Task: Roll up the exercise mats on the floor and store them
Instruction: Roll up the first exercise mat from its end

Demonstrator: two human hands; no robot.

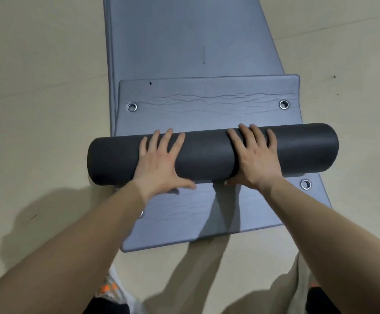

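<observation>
Pale beige flooring [37, 75] filled the head view, with faint seams and a few dark specks. No brand, label or legible writing was found on any item. A dark rolled mat [211, 152] lay crosswise in the middle of the frame, resting on a blue-grey mat [207, 103] with metal eyelets [132, 107] near its corners. That mat lay on a longer blue-grey mat [180, 37] running to the far edge, where it was cut off. The left hand [162, 164] pressed flat on top of the roll, fingers spread, thumb reaching down the near side to the mat below. The right hand [255, 159] lay likewise, fingers spread over the roll's crest, its thumb tucked at the near underside and largely hidden. Neither hand closed around anything. One eyelet at near left was mostly covered by the left forearm. Light trousers [297, 288] and a shoe with orange marks [111, 287] showed at the near edge, partly cut off.
</observation>
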